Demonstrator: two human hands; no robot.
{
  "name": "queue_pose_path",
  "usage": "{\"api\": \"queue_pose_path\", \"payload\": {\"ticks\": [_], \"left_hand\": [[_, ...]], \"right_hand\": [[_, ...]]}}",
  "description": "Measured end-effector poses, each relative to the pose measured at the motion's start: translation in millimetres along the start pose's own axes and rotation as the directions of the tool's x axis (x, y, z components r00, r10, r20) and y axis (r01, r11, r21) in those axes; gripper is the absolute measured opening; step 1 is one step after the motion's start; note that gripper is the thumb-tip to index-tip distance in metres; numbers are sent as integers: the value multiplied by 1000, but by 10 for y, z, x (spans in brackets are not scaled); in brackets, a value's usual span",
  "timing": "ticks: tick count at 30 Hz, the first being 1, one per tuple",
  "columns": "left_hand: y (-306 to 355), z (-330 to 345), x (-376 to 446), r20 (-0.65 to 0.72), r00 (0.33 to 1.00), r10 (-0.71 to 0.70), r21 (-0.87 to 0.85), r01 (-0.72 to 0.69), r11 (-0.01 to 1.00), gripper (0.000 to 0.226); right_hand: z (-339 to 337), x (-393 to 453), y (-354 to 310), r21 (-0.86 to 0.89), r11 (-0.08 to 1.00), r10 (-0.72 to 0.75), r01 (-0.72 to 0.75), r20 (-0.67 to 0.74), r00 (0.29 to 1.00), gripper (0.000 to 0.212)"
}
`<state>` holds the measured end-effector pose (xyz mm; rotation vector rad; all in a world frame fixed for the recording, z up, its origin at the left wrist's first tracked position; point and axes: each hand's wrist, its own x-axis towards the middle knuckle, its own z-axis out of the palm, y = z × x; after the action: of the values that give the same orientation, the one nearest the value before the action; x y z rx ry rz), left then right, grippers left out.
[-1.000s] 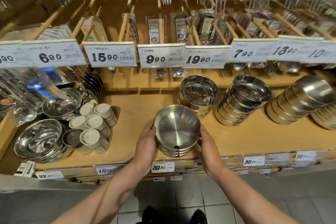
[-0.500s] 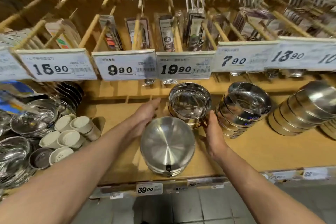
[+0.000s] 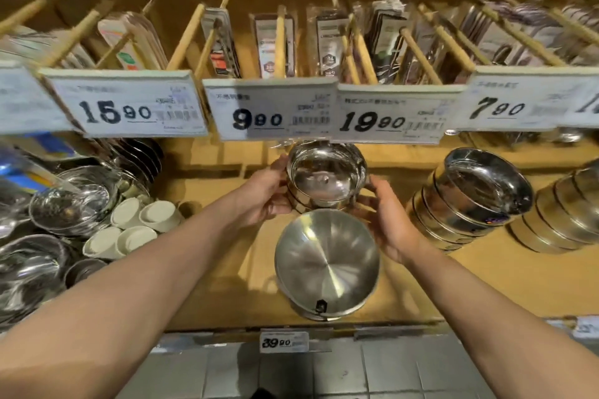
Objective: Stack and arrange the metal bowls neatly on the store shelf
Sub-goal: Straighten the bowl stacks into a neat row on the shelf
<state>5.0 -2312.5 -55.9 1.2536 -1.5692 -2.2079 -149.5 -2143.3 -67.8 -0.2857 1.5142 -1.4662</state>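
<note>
head view: both hands grip round, mirror-shiny steel bowl stack [image 3: 325, 180].

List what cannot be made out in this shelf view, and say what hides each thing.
Head view only:
- Rear bowl stack: its far rim sits behind the hanging price tags.
- Left hand and right hand: fingertips pass behind that stack, so their grip is unclear.
- Front bowl stack: bowl count is hidden by the top bowl.
- Small print on the tags: blurred.
- Far-right bowls: cut off by the frame edge.
</note>
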Motion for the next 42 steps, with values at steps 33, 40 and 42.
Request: {"api": "queue_pose_path", "payload": {"ticks": [33, 40, 42], "left_hand": [[-419, -786, -1210, -432, 901, -30, -243, -85, 966, 36], [-465, -647, -1457, -506, 861, 47, -153, -143, 978, 33], [-639, -545, -1574, -531, 847, 10, -183, -126, 975, 27]], "right_hand": [[1719, -355, -219, -536, 839, 234, -93, 201, 951, 29], [1389, -593, -286, -419, 907, -13, 35, 54, 998, 26], [1075, -698, -300, -361, 932, -58, 37, -49, 997, 26]]}}
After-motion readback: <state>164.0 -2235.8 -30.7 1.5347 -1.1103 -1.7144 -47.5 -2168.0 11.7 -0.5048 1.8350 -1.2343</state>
